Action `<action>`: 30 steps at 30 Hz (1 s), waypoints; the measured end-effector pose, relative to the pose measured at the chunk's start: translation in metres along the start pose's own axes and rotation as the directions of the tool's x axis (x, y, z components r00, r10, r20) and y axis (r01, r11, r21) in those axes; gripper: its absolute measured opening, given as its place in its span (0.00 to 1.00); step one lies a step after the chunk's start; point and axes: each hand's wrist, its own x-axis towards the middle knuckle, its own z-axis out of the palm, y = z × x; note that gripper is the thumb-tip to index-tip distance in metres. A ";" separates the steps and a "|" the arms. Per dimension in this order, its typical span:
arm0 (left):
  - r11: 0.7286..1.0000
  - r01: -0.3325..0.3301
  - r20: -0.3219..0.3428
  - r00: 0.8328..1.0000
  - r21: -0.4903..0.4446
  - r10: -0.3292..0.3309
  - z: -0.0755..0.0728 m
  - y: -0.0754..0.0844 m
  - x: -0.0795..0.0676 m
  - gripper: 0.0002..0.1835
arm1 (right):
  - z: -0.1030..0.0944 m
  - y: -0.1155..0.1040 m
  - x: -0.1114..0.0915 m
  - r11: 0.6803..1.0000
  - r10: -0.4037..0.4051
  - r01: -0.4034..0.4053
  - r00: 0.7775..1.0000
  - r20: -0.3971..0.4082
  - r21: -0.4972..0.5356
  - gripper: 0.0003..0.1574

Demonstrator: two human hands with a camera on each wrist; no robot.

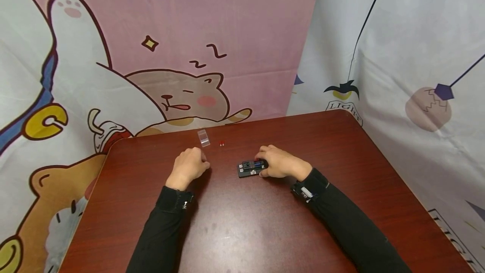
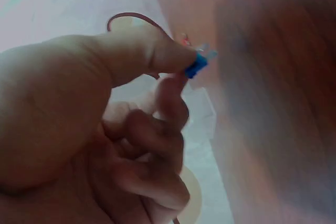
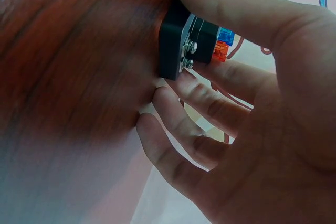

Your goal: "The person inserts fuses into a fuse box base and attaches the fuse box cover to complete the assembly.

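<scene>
Between thumb and index finger, my left hand (image 1: 188,167) pinches a small blue blade fuse (image 2: 196,65), its pale prongs pointing away from the fingertips. In the head view the hand hides that fuse. Right of it, a black fuse block (image 1: 245,173) lies on the table. My right hand (image 1: 282,162) holds the block's right end, thumb on one long side and fingers on the other. A blue fuse (image 3: 226,36) and an orange-red fuse (image 3: 220,52) sit side by side in the block, near its screw terminals (image 3: 192,47).
Behind the hands, small red fuses (image 1: 221,143) lie on the brown table (image 1: 235,222). A clear plastic case (image 1: 203,138) is near the back edge, beyond my left hand. Printed cloth (image 1: 257,33) hangs behind and beside the table.
</scene>
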 end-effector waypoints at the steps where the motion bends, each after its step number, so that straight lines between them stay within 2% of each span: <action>1: 1.000 -0.011 -0.004 1.000 -0.017 0.011 -0.001 0.001 -0.001 0.07 | 0.000 0.000 0.000 1.000 0.000 0.000 1.000 0.000 0.001 0.37; 8: 0.990 -0.102 -0.079 0.992 -0.097 0.094 -0.011 0.017 -0.009 0.07 | 0.003 0.001 0.000 1.000 -0.003 0.003 1.000 -0.003 -0.001 0.37; 17: 0.974 -0.200 -0.142 0.972 -0.105 0.184 -0.019 0.048 -0.021 0.05 | 0.001 0.001 0.000 1.000 -0.004 0.004 1.000 -0.010 0.001 0.37; 23: 0.963 -0.253 -0.171 0.957 -0.091 0.235 -0.015 0.067 -0.027 0.04 | 0.002 0.001 0.000 1.000 -0.014 0.014 1.000 -0.012 -0.006 0.37; 30: 0.954 -0.296 -0.179 0.942 -0.039 0.285 -0.002 0.085 -0.028 0.04 | 0.000 0.000 -0.001 1.000 -0.009 0.009 1.000 -0.013 0.005 0.36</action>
